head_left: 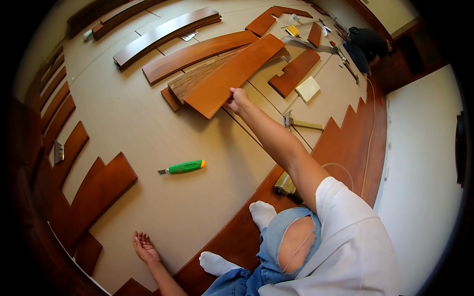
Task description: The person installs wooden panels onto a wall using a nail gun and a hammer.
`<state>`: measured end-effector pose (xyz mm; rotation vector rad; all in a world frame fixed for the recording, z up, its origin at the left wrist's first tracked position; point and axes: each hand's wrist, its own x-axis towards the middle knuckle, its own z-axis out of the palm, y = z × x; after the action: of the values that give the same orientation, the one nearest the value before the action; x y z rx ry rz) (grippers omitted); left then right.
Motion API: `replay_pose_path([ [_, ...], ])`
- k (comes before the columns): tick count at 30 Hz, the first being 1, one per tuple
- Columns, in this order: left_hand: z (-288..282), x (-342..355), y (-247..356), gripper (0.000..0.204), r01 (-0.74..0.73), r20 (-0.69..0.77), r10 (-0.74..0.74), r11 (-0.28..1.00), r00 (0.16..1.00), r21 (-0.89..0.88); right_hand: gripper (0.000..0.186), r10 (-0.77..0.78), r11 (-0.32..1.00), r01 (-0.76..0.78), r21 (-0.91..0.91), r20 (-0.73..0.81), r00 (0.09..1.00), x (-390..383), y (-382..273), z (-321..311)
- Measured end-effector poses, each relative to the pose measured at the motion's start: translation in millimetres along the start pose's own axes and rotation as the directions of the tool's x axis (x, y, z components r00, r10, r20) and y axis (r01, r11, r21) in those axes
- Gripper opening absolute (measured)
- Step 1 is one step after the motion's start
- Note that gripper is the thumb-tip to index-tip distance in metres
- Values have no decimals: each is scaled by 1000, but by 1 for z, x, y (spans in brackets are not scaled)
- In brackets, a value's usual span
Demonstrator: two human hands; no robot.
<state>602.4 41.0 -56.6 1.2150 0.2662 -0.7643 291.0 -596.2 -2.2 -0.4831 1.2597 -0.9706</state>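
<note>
My right hand (238,100), reaching forward, is closed on the near edge of a reddish-brown wooden floorboard (236,74). That board is tilted above a loose pile of boards, including one with a rough streaked face (195,80). Its far end overlaps other pieces. At the lower left my left hand (146,248) hangs over the beige underlay with palm up, fingers loosely apart and nothing in it. Between the two hands, a green utility knife (183,166) with a yellow end lies on the underlay. A hammer (302,123) rests to the right of my right forearm.
Stepped rows of laid boards run along the left (101,185) and right (345,143). Further boards (168,37) lie stacked at the back. A notched board (295,72) and a pale block (308,89) lie right of the pile. Another person (368,44) crouches at the far right near tools.
</note>
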Motion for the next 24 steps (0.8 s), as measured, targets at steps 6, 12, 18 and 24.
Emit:
replay_pose_path([
  [6,12,2,2,36,-12,-5,13,987,1000,159,41,-172,983,135,-122,-378,910,-25,-4,-85],
  [12,9,0,4,31,-41,-21,45,986,999,160,65,-490,666,86,-741,-347,800,-75,-24,-145],
  [18,26,-12,3,33,-43,23,38,959,999,280,70,-572,372,163,-914,-88,816,-149,-12,-207],
  [24,73,-29,5,35,-100,130,42,871,991,480,66,-519,256,386,-886,211,829,-201,-13,-210],
])
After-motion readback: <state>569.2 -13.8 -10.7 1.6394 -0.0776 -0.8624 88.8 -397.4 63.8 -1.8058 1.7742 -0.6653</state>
